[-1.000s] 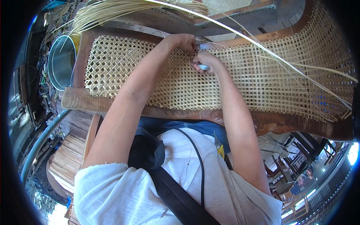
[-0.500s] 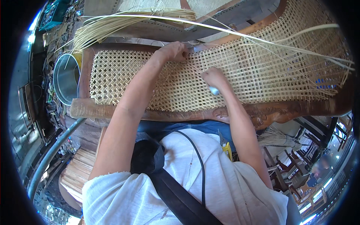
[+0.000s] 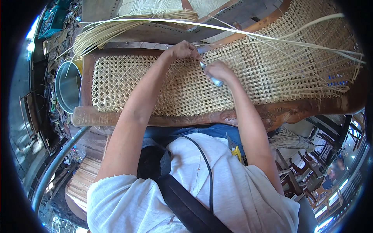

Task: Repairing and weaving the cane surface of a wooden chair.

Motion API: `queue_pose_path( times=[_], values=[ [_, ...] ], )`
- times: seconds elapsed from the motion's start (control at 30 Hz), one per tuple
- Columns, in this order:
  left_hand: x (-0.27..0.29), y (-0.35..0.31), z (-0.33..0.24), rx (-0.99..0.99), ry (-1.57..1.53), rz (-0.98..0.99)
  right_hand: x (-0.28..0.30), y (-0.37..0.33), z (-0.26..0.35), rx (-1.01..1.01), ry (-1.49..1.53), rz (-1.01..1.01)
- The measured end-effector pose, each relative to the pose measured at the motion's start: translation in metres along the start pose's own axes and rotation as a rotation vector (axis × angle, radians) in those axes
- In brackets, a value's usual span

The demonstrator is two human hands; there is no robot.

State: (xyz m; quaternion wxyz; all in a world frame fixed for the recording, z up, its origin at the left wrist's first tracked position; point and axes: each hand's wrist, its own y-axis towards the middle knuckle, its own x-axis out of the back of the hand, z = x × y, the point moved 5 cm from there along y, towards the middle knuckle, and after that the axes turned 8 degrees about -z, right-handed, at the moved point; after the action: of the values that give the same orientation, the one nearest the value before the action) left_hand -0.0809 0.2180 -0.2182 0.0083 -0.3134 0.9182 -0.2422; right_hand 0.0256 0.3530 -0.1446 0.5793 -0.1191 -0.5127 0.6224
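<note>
A wooden frame (image 3: 99, 116) with a half-woven cane panel (image 3: 186, 91) lies across my lap. My left hand (image 3: 184, 51) is at the far rail, its fingers pinched at the edge of the weave; what they pinch is too small to make out. Just right of it, my right hand (image 3: 220, 72) is wrapped round a slim hand tool with a pale blue handle (image 3: 216, 81). The tool slants up and left over the cane, its tip close to my left fingertips. Long loose cane strands (image 3: 248, 34) cross above both hands toward the right.
A bundle of cane strips (image 3: 101, 33) rests on another wooden frame (image 3: 155, 33) beyond. At the left stand a metal bucket (image 3: 69, 87) and a bent metal pipe (image 3: 58, 163). Yellow-handled cutters (image 3: 236, 152) are at my waist. Chairs (image 3: 303, 171) stand at the lower right.
My right hand has moved up and slightly left, bringing the blue-handled tool near my left fingertips; more of the tool shows. My left hand stays at the far rail, its fingers reaching slightly right.
</note>
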Motion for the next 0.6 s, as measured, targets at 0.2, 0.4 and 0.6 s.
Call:
queue_pose_path(
  times=[0.2, 0.4, 0.6],
  values=[
    [0.010, -0.003, 0.016, 0.136, 0.072, 0.032, -0.030, 0.028, -0.004, -0.099, -0.036, 0.093],
    [0.012, 0.001, 0.021, 0.228, -0.093, 0.116, -0.035, 0.042, 0.003, -0.193, 0.025, 0.234],
    [0.013, 0.003, 0.022, 0.289, -0.124, 0.166, -0.046, 0.038, 0.003, -0.158, 0.177, 0.018]
  ],
)
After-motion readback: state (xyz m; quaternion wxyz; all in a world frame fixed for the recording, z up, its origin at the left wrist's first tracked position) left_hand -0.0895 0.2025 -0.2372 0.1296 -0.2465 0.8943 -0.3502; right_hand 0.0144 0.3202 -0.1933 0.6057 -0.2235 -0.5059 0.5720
